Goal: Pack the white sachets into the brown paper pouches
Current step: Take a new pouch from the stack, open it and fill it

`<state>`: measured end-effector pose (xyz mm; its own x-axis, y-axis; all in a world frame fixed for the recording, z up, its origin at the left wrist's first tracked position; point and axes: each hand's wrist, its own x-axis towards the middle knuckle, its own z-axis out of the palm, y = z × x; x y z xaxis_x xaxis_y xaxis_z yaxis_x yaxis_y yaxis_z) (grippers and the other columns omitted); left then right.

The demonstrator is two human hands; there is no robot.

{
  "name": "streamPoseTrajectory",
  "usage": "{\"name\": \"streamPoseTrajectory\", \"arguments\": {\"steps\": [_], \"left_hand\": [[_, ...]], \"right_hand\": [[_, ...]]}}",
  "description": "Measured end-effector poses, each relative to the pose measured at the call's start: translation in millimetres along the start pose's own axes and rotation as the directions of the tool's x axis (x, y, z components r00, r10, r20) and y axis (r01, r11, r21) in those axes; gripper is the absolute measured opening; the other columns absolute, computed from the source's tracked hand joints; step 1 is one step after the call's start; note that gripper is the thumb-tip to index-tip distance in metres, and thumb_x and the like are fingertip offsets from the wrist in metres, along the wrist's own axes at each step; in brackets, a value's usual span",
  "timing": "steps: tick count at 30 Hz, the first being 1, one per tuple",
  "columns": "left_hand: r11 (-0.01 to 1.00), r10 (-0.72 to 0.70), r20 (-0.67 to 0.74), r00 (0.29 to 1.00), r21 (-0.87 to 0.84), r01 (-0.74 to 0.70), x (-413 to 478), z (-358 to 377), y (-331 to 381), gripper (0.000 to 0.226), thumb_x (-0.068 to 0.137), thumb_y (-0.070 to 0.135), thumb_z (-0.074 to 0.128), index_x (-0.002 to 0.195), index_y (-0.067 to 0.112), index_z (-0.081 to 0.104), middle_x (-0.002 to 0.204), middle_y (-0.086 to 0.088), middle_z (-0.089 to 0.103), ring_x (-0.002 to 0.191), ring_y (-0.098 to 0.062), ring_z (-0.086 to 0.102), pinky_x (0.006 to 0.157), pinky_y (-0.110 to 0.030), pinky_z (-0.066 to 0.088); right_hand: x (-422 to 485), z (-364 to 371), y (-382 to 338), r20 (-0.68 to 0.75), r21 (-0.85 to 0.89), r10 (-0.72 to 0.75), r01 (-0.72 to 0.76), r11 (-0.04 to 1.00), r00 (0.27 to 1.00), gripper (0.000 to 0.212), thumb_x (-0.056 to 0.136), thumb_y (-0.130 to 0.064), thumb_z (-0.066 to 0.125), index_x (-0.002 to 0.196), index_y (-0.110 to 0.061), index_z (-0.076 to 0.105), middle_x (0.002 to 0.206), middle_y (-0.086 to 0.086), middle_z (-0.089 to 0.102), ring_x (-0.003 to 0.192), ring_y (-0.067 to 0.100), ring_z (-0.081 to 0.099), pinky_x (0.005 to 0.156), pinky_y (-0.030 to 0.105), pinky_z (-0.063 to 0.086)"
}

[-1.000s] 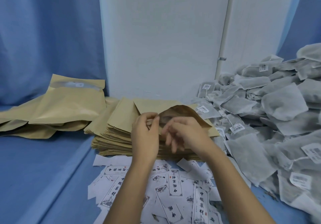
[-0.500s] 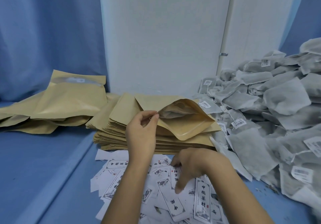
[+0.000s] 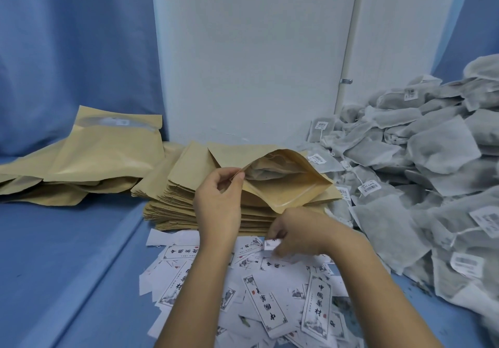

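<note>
My left hand pinches the left lip of an open brown paper pouch, holding its mouth wide; a white sachet shows inside. The pouch rests on a stack of flat brown pouches. Below it, my right hand pinches a small white printed label just above the heap of labels. A big pile of white sachets with barcode tags fills the right side.
Filled brown pouches lie at the back left on the blue surface. A white wall panel stands behind the stack, with blue curtain to its left.
My right hand left the pouch mouth, dropped to the label heap and picked up one label. The left hand kept its pinch on the pouch lip, and the pouch mouth is now wider.
</note>
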<state>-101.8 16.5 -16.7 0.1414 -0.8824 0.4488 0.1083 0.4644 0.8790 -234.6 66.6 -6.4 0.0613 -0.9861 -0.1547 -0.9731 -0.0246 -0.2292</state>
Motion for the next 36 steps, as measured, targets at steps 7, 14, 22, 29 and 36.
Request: {"name": "streamPoseTrajectory", "arguments": {"steps": [7,14,22,29,36], "left_hand": [[1.000,-0.010,-0.006,1.000,0.009,0.010,0,-2,0,0.016,0.087,0.013,0.066,0.079,0.027,0.065,0.080,0.012,0.066,0.069,0.012,0.058,0.061,-0.002,0.041],[1.000,-0.010,-0.003,1.000,0.008,0.010,0,-2,-2,0.016,0.088,0.014,0.065,0.080,0.027,0.065,0.080,0.013,0.066,0.072,0.012,0.059,0.062,-0.003,0.042],[0.999,0.034,-0.044,0.998,0.022,-0.033,-4,-1,2,0.022,0.087,0.012,0.066,0.074,0.030,0.063,0.073,0.016,0.065,0.067,0.012,0.058,0.060,-0.003,0.041],[0.999,0.046,-0.037,0.998,0.026,-0.045,-6,1,4,0.023,0.087,0.011,0.066,0.073,0.029,0.063,0.069,0.019,0.064,0.067,0.013,0.058,0.060,-0.002,0.040],[0.999,0.042,-0.035,0.999,0.029,-0.041,-8,2,4,0.019,0.087,0.012,0.066,0.076,0.028,0.064,0.073,0.018,0.065,0.070,0.013,0.059,0.062,-0.002,0.040]], "right_hand": [[-3,-11,4,-0.232,0.096,-0.031,0.054,0.994,0.972,0.019,0.088,-0.005,0.051,0.069,-0.005,0.055,0.067,0.008,0.051,0.059,0.020,0.042,0.051,0.031,0.035],[-16,-26,8,-0.821,0.347,0.137,0.293,0.891,0.555,0.018,0.085,-0.015,0.064,0.080,-0.031,0.059,0.084,-0.016,0.069,0.083,0.004,0.065,0.075,0.032,0.050],[26,8,11,-0.750,0.127,0.021,0.113,0.985,0.661,0.017,0.088,-0.013,0.064,0.099,-0.016,0.076,0.089,-0.003,0.053,0.089,0.018,0.052,0.071,0.025,0.034],[61,-5,1,-0.661,0.062,0.124,-0.110,0.992,0.740,0.023,0.088,-0.005,0.050,0.074,-0.008,0.068,0.063,0.002,0.045,0.068,0.027,0.049,0.055,0.024,0.032],[61,-3,-1,-0.629,0.137,0.103,-0.020,0.990,0.771,0.031,0.089,-0.004,0.044,0.099,-0.011,0.073,0.090,0.013,0.068,0.083,0.031,0.058,0.066,0.027,0.040]]}}
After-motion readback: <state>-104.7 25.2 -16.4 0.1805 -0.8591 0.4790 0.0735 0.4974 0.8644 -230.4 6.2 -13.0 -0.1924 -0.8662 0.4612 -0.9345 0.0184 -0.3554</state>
